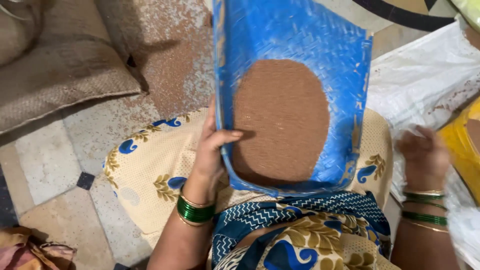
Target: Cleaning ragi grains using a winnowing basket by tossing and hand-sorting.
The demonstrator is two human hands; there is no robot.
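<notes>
The left hand point(212, 150) grips the left rim of a blue woven winnowing tray point(295, 40), thumb hooked over the edge onto the inner face and fingers closed behind it, so the hand is clamped on the tray. The tray rests across the person's lap, its rounded closed end nearest the body and its flat open end pointing away toward the floor. A heap of fine reddish-brown grain point(280, 117) lies in an oval patch in the lower middle of the tray, its near edge just beside the thumb. The right hand point(425, 152) is blurred and hangs off the tray's right side, apart from it, above a white woven plastic sack point(425, 75); whether its fingers are apart or together cannot be told. Green and gold bangles point(195, 210) circle both wrists. A yellow plastic container point(462, 145) sits at the right edge beside the right hand. More reddish grain is scattered over the stone tile floor point(50, 160) past the tray, beside a brown burlap sack point(55, 75)
</notes>
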